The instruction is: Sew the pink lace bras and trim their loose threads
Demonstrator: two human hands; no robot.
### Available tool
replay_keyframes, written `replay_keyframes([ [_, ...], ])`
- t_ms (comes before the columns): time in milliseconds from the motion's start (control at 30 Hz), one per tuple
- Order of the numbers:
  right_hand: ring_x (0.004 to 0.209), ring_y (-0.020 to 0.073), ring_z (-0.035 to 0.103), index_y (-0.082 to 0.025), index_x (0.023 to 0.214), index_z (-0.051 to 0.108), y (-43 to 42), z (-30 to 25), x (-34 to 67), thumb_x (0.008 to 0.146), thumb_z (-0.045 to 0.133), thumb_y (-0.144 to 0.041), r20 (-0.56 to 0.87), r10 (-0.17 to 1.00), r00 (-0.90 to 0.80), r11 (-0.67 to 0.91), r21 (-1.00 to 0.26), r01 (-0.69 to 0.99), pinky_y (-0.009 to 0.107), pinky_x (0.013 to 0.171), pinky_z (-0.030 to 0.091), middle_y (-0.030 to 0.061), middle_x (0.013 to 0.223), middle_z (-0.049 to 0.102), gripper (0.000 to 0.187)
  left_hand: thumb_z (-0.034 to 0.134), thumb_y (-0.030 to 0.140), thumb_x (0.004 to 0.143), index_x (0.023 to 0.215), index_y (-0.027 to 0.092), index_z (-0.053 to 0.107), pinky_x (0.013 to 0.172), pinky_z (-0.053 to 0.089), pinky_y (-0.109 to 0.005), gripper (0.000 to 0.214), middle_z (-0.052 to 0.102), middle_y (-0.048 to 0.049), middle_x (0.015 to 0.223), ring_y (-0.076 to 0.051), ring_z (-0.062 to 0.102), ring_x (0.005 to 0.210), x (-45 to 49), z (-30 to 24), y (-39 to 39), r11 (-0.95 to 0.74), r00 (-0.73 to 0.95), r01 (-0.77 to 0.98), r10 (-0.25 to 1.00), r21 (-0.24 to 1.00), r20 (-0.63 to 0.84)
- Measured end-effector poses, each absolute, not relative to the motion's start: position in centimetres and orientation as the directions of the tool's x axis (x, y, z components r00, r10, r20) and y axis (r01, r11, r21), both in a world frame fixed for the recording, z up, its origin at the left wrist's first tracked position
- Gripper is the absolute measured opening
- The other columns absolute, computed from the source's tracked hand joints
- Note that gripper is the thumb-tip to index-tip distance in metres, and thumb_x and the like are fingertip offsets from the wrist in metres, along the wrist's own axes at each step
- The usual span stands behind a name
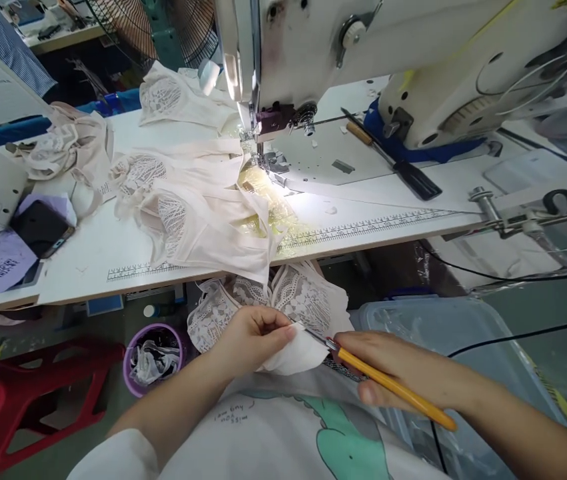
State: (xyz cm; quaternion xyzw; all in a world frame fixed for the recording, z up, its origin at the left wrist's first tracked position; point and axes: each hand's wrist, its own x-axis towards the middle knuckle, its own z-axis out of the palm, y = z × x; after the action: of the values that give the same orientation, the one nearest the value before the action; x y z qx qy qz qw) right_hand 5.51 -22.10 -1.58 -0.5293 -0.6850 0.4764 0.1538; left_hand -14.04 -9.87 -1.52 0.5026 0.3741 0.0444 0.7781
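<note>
My left hand [251, 337] pinches a white fabric piece [297, 353] in my lap, below the table's front edge. My right hand [403, 370] grips a yellow-handled tool [388, 385] whose metal tip touches the fabric at my left fingertips. Cream lace garment pieces [293, 300] hang from the table edge down to my hands. More cream lace garments [188, 213] lie in a chain across the white table [88, 260], leading to the needle of the white sewing machine [363, 47].
A phone [41, 230] and paper labels [1, 263] lie at the table's left. A purple scrap bin [153, 357] and a red stool [28, 393] stand on the floor. A clear plastic bin [438, 327] sits right of my lap. A screwdriver [388, 157] lies beside the machine.
</note>
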Motion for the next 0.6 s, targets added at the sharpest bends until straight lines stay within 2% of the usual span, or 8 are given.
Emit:
replay_keyframes([
  [100,0.055,0.0139,0.038,-0.021,0.071,0.035,-22.5,-1.3,5.9,0.076,0.013,-0.081,-0.345,0.847,-0.405,-0.012,-0.774,0.634,0.026,0.051,0.029,-0.0007,0.066,0.041,0.064,0.072,0.035,0.06,0.06,0.011,0.061,0.045,0.035,-0.018,0.026,0.055,0.0014,0.051,-0.007,0.046,0.047,-13.7,-1.6,-10.0,0.495,0.699,0.33,0.444,0.804,-0.561],
  [267,0.051,0.0131,0.036,-0.021,0.068,0.036,-22.7,-0.7,6.0,0.081,0.036,-0.068,-0.414,0.847,-0.334,-0.066,-0.705,0.707,0.026,0.047,0.023,-0.0015,0.062,0.043,0.049,0.07,0.033,0.06,0.057,0.012,0.058,0.043,0.032,-0.018,0.025,0.052,0.0027,0.049,-0.006,0.043,0.044,-13.5,-1.5,-10.0,0.483,0.683,0.361,0.447,0.798,-0.578],
  [433,0.049,0.0133,0.038,-0.021,0.066,0.039,-23.0,-0.4,6.2,0.08,0.052,-0.054,-0.434,0.858,-0.276,-0.126,-0.697,0.706,0.025,0.045,0.023,-0.0012,0.06,0.046,0.038,0.068,0.032,0.061,0.055,0.012,0.054,0.042,0.028,-0.018,0.025,0.047,0.0043,0.047,-0.005,0.038,0.043,-13.4,-1.5,-10.0,0.473,0.685,0.359,0.452,0.805,-0.571],
  [600,0.049,0.0129,0.039,-0.021,0.066,0.041,-23.4,-0.8,6.5,0.077,0.058,-0.048,-0.451,0.86,-0.239,-0.174,-0.699,0.693,0.025,0.045,0.023,-0.0017,0.059,0.046,0.034,0.068,0.032,0.062,0.055,0.012,0.053,0.042,0.026,-0.017,0.025,0.045,0.0046,0.046,-0.005,0.036,0.043,-13.2,-1.5,-10.1,0.469,0.692,0.357,0.448,0.808,-0.566],
])
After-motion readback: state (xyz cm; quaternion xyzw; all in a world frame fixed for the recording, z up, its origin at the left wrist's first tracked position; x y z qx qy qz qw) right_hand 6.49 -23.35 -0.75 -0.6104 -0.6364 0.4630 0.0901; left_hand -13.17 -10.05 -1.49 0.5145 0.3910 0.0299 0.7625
